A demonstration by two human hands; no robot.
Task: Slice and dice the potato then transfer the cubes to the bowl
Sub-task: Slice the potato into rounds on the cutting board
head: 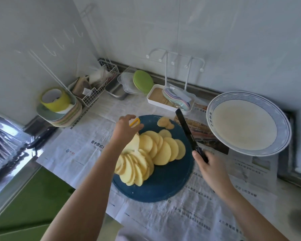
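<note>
- Head camera, looking down at the counter: my left hand (127, 127) hangs over the far left part of the round blue cutting board (163, 185), fingers curled.
- It pinches the top edge of one of the potato slices (156, 150), which stands on edge just under my palm.
- The other slices lie fanned and overlapping in a curved row across the middle of the board. A few small end pieces (165, 122) sit apart near its far edge.
- My right hand (210, 169) is clenched around the handle of a black knife (189, 133). The blade points away from me along the board's right edge.
- The bowl (247, 122), white with a blue rim, sits right of the board, well apart from the slices.
- Newspaper (87, 150) covers the counter under the board.
- At the back left, a roll of yellow tape (56, 99) rests on a stack of plates (63, 117).
</note>
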